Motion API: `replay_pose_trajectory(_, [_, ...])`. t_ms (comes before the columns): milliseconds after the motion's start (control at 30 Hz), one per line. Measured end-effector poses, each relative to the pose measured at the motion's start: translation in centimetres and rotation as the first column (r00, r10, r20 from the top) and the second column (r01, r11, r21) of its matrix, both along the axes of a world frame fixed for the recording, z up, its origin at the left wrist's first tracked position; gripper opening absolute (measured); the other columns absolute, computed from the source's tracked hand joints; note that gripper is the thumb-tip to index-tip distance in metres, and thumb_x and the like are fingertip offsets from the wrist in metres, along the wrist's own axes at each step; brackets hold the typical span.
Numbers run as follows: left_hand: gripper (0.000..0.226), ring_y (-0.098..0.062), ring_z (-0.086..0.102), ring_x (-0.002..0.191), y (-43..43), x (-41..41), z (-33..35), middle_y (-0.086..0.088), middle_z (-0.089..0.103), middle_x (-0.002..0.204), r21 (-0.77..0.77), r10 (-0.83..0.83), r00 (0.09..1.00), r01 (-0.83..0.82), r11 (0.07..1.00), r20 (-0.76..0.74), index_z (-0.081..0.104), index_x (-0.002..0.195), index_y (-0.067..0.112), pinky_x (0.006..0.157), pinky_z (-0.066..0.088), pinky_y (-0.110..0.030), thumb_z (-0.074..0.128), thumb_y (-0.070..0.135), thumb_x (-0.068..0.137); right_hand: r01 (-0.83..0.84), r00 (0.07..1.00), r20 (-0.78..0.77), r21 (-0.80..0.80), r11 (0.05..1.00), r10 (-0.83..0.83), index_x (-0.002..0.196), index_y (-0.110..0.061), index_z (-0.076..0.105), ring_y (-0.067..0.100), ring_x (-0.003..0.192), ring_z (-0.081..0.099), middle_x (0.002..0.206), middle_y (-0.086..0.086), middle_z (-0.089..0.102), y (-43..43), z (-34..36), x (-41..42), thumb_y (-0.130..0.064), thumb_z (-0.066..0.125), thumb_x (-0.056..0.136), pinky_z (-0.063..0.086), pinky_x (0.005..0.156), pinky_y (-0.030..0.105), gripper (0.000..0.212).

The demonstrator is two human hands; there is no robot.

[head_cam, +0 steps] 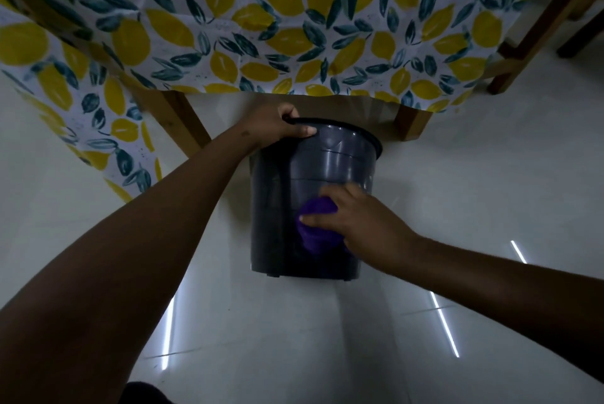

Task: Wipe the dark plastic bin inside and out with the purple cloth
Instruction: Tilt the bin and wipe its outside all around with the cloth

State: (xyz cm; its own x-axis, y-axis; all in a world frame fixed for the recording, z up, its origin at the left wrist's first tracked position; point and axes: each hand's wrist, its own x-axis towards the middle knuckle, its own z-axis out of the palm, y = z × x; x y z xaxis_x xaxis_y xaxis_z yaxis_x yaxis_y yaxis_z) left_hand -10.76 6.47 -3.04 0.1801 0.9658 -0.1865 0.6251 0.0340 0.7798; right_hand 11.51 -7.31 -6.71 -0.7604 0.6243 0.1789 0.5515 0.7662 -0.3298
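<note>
The dark plastic bin (333,161) is tipped away from me on the white floor, its rim pointing toward the table and its base toward me. My left hand (277,129) grips the rim at its upper left, fingers curled over the edge. My right hand (353,214) presses the bunched purple cloth (313,233) against the bin's outer wall, low on the side facing me. The thumb lies across the cloth. The inside of the bin is hidden.
A table draped in a lemon-print cloth (261,27) hangs right behind the bin, with wooden legs (183,122) to its left and right. Chair legs (529,44) stand at the upper right. Glossy white floor tiles (294,338) stretch toward me.
</note>
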Motion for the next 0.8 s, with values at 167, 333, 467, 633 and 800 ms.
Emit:
replay_pose_trajectory(167, [0.031,-0.004,0.048,0.06,-0.1,2.1,0.3,0.005,0.052,0.065,0.013,-0.043,0.999,0.043,0.999,-0.021,0.054,0.073,0.018,0.05,0.037,-0.011,0.079,0.037,0.075,0.365,0.912,-0.167,-0.091,0.926,-0.376,0.13,-0.031,0.052,0.04,0.116,0.039,0.128,0.019,0.042,4.7,1.3,-0.4,0.005,0.055,0.081,0.038,0.099,0.044,0.062])
replay_pose_trajectory(333, [0.031,-0.006,0.049,0.063,-0.3,2.2,0.2,0.005,0.054,0.066,0.037,0.001,1.0,-0.001,0.999,-0.003,0.055,0.068,0.02,0.058,0.038,-0.023,0.081,0.035,0.073,0.157,0.986,-0.04,-0.128,0.979,-0.164,0.133,-0.031,0.049,0.036,0.123,0.035,0.138,0.016,0.037,-0.6,0.7,-1.9,-0.008,0.058,0.084,0.033,0.103,0.041,0.055])
replay_pose_trajectory(467, [0.03,-0.005,0.048,0.065,-0.3,2.3,0.4,0.006,0.053,0.067,0.043,-0.013,1.0,0.013,0.999,-0.012,0.055,0.068,0.022,0.057,0.037,-0.02,0.082,0.035,0.071,-0.029,0.996,0.078,-0.041,0.999,0.032,0.132,-0.029,0.049,0.038,0.115,0.039,0.137,0.018,0.039,-3.5,1.0,-3.1,-0.001,0.065,0.073,0.047,0.082,0.049,0.068])
replay_pose_trajectory(633, [0.031,-0.003,0.044,0.059,-0.6,3.1,0.8,0.006,0.05,0.064,0.053,-0.017,0.999,0.019,0.998,-0.034,0.053,0.068,0.02,0.046,0.032,-0.008,0.081,0.032,0.074,0.278,0.956,-0.077,-0.08,0.957,-0.284,0.133,-0.029,0.049,0.04,0.118,0.036,0.131,0.019,0.04,1.9,2.2,-1.6,-0.002,0.051,0.081,0.035,0.097,0.04,0.058])
replay_pose_trajectory(800, [0.03,-0.007,0.05,0.067,-0.4,2.2,0.4,0.002,0.056,0.071,0.041,-0.032,0.999,0.033,0.999,-0.017,0.058,0.072,0.018,0.06,0.039,-0.021,0.083,0.035,0.07,0.301,0.95,-0.041,-0.128,0.945,-0.308,0.135,-0.036,0.044,0.038,0.125,0.03,0.14,0.016,0.032,1.8,2.0,-1.7,-0.002,0.057,0.08,0.033,0.104,0.045,0.066])
